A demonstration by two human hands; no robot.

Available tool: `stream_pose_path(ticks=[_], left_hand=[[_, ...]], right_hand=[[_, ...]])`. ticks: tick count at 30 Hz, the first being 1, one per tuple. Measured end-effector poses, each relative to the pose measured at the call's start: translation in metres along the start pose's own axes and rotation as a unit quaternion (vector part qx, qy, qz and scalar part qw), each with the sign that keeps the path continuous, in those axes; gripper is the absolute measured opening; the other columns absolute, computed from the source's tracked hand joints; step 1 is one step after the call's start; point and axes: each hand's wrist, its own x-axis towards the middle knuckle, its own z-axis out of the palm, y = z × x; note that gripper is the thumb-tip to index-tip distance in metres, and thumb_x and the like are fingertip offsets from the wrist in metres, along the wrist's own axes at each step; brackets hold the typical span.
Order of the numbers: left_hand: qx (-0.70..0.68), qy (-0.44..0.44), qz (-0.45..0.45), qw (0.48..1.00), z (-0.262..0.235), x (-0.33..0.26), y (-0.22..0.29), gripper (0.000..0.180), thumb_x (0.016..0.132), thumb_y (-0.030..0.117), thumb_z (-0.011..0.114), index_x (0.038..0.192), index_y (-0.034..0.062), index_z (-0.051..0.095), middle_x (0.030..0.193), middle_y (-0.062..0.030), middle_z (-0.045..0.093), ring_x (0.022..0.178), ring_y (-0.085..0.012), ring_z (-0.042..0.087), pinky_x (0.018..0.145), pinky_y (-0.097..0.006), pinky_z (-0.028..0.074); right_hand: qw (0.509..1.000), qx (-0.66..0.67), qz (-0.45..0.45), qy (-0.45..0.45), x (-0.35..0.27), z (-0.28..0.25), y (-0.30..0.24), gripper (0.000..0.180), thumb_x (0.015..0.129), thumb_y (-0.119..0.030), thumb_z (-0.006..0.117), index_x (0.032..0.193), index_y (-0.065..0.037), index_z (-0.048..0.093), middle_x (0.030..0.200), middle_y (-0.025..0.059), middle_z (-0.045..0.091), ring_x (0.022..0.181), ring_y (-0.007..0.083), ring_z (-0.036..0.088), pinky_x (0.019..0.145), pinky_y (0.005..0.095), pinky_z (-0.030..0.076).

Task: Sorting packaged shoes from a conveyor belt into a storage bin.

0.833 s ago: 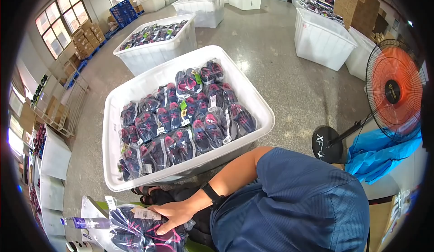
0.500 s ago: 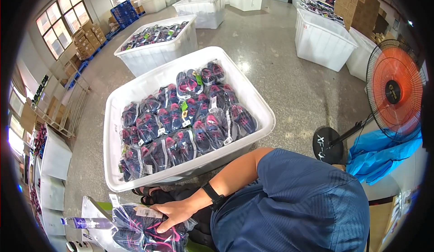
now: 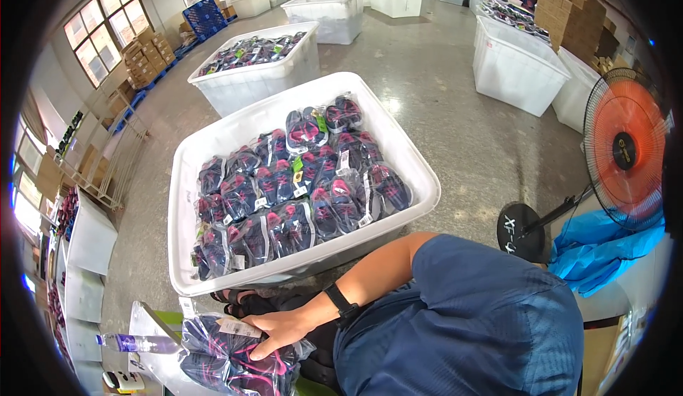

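Note:
My right hand (image 3: 279,329) reaches in from the lower right, a black watch on its wrist. It grips a bagged pair of shoes (image 3: 238,371), navy with pink trim, in clear plastic. The thumb lies across the top of the bag, beside a pale paper tag (image 3: 238,327); the other fingers are partly hidden. The shoes lie over a light table edge (image 3: 146,321) at the lower left. My left hand does not show. Just beyond stands a big white bin (image 3: 186,250) with rows of similar bagged shoes (image 3: 284,229).
A bottle with a purple label (image 3: 139,343) lies left of the shoes. To the right stands an orange fan (image 3: 625,151) beside blue plastic sheeting (image 3: 594,250). Further white bins (image 3: 516,69) and stacked cartons (image 3: 146,58) are spread over the floor. My sandalled feet (image 3: 245,300) are by the bin.
The whole view has shifted a little, so the surroundings sit slightly further right. My right hand keeps its grip on the bagged shoes.

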Motion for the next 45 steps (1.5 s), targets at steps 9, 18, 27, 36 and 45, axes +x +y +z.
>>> stream_pose_path(ticks=[9,18,27,36,45], left_hand=[[0.043,0.069,0.031,0.996,-0.009,-0.037,0.013,0.083,0.102,0.054,0.056,0.161,-0.0001,0.036,0.151,-0.0184,0.053,0.129,-0.034,0.059,0.107,-0.047,0.049],[0.077,0.124,0.047,0.988,-0.008,-0.062,0.024,0.079,0.105,0.053,0.053,0.161,0.0,0.035,0.152,-0.0181,0.053,0.129,-0.0336,0.058,0.107,-0.047,0.049],[0.11,0.16,0.044,0.98,0.005,-0.09,0.034,0.076,0.108,0.051,0.049,0.162,0.0002,0.034,0.152,-0.0177,0.052,0.129,-0.0332,0.058,0.106,-0.046,0.049],[0.177,0.116,0.015,0.977,0.027,-0.084,0.064,0.07,0.112,0.047,0.044,0.164,0.0021,0.029,0.147,-0.0183,0.054,0.128,-0.0327,0.059,0.106,-0.046,0.049],[0.182,0.224,-0.097,0.952,0.022,-0.082,0.054,0.07,0.112,0.05,0.044,0.165,0.0066,0.03,0.138,-0.0197,0.061,0.124,-0.0315,0.061,0.105,-0.046,0.049]], right_hand=[[0.998,0.046,0.049,-0.016,-0.01,-0.009,-0.009,0.087,0.092,-0.038,0.08,0.15,0.011,0.036,0.141,0.0166,0.056,0.13,0.0207,0.054,0.11,0.0345,0.045],[0.994,0.075,0.074,-0.01,-0.015,-0.014,-0.019,0.08,0.094,-0.038,0.078,0.147,0.009,0.041,0.138,0.0154,0.057,0.127,0.0195,0.055,0.11,0.0339,0.045],[0.989,0.081,0.12,0.013,-0.02,-0.022,-0.002,0.071,0.095,-0.036,0.077,0.143,0.007,0.049,0.132,0.0111,0.061,0.123,0.018,0.058,0.107,0.0339,0.046],[0.974,0.07,0.181,0.12,-0.065,-0.083,0.006,0.049,0.092,-0.04,0.075,0.12,0.001,0.069,0.108,0.0071,0.07,0.098,0.0159,0.063,0.093,0.0322,0.049],[0.773,0.134,-0.333,0.522,-0.379,-0.277,-0.298,0.053,0.097,-0.039,0.062,0.136,-0.003,0.056,0.126,0.0217,0.068,0.112,0.0398,0.071,0.093,0.0575,0.061]])
